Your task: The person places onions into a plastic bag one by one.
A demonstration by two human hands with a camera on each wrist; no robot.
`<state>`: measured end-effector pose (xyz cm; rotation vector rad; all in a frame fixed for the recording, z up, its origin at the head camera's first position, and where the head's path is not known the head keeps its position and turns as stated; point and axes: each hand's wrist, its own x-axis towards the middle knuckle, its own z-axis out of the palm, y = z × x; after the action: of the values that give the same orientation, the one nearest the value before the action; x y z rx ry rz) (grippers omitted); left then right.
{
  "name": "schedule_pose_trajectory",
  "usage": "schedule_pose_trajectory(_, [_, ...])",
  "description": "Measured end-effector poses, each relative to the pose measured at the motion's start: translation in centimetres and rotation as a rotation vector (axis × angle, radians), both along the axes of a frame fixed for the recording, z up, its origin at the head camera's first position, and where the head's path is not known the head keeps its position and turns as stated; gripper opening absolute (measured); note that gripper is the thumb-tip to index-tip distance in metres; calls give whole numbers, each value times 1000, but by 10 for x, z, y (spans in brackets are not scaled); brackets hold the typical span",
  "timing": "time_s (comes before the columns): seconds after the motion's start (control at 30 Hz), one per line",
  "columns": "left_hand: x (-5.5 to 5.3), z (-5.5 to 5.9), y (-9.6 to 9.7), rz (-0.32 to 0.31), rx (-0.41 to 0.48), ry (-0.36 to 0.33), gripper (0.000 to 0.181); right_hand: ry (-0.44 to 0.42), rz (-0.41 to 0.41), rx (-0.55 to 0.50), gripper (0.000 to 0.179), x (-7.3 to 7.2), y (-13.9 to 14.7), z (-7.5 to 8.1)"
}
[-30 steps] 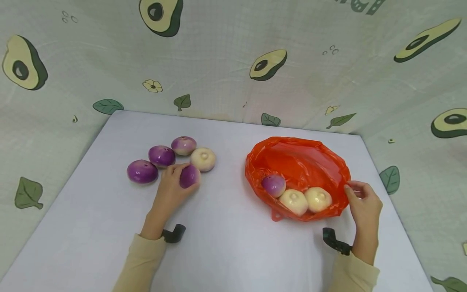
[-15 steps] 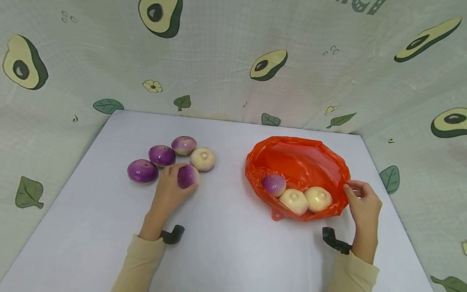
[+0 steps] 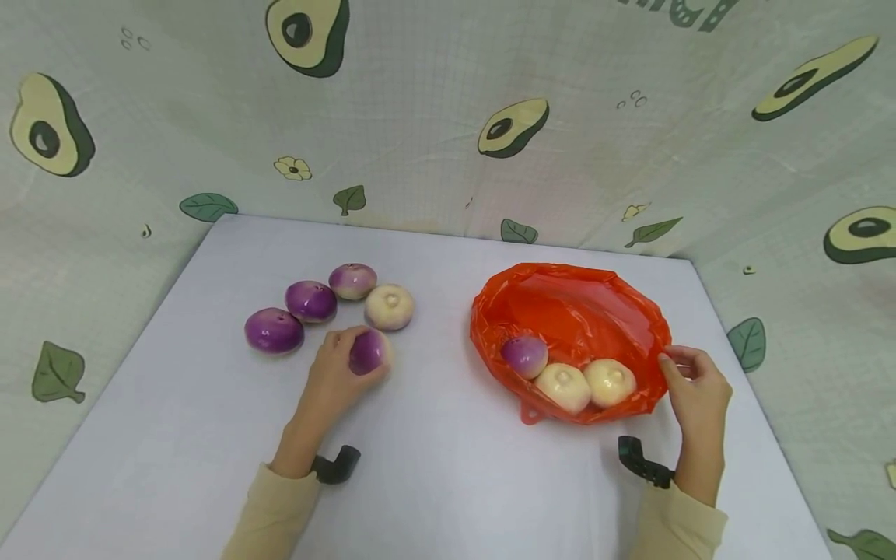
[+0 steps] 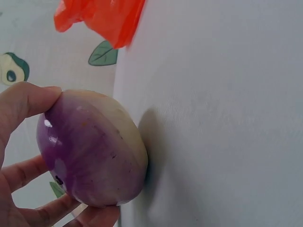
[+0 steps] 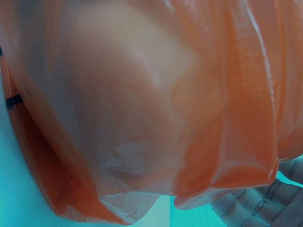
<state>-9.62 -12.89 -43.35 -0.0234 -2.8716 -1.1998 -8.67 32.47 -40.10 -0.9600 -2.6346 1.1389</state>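
Observation:
My left hand (image 3: 333,381) grips a purple-and-white turnip (image 3: 369,351), thumb on one side and fingers curled round the other. Close up in the left wrist view, the turnip (image 4: 94,146) hangs at or just above the table, its shadow beside it; contact is unclear. On the right, my right hand (image 3: 700,393) pinches the rim of an open red plastic bag (image 3: 574,299). Inside lie a purple turnip (image 3: 525,356) and two with pale sides up, one pale turnip (image 3: 563,387) at the front. The bag fills most of the right wrist view, with a few fingers (image 5: 279,196) below.
Beyond my left hand sit a purple turnip (image 3: 274,331) at far left, two more purple ones, and a pale-side-up turnip (image 3: 389,306). All rest on a white table (image 3: 448,482). A cloth printed with avocados (image 3: 420,117) hangs behind and at the sides.
My left hand has shifted slightly right and nearer to me with the turnip, widening the gap to the other turnips. My right hand stays at the bag's rim.

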Motion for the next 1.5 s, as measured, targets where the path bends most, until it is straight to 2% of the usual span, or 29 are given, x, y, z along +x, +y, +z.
schedule_pose_trajectory(0.13, [2, 1, 6, -9, 30, -12, 59, -6, 3, -3, 51, 0, 0, 0])
schedule_pose_trajectory(0.3, [4, 3, 16, -46, 71, 18, 59, -1, 0, -7, 51, 1, -1, 1])
schedule_pose_trajectory(0.43, [2, 9, 25, -87, 120, 43, 61, 0, 1, -9, 51, 1, -1, 0])
schedule_pose_trajectory(0.67, [-7, 22, 48, -180, 237, 64, 59, 2, 5, 1, 51, 1, 0, 0])
schedule_pose_trajectory(0.9, [-16, 39, 76, -214, 338, 23, 60, -4, 5, -5, 52, 1, 0, 1])
schedule_pose_trajectory(1.13, [-25, 49, 108, -261, 459, 4, 59, -7, -2, 1, 51, 1, 0, 1])
schedule_pose_trajectory(1.27, [-29, 54, 124, -302, 448, 11, 60, -7, -3, 2, 51, 1, 0, 2])
schedule_pose_trajectory(1.5, [-37, 59, 144, -354, 368, -1, 64, -7, -1, 8, 51, 1, -1, 4])
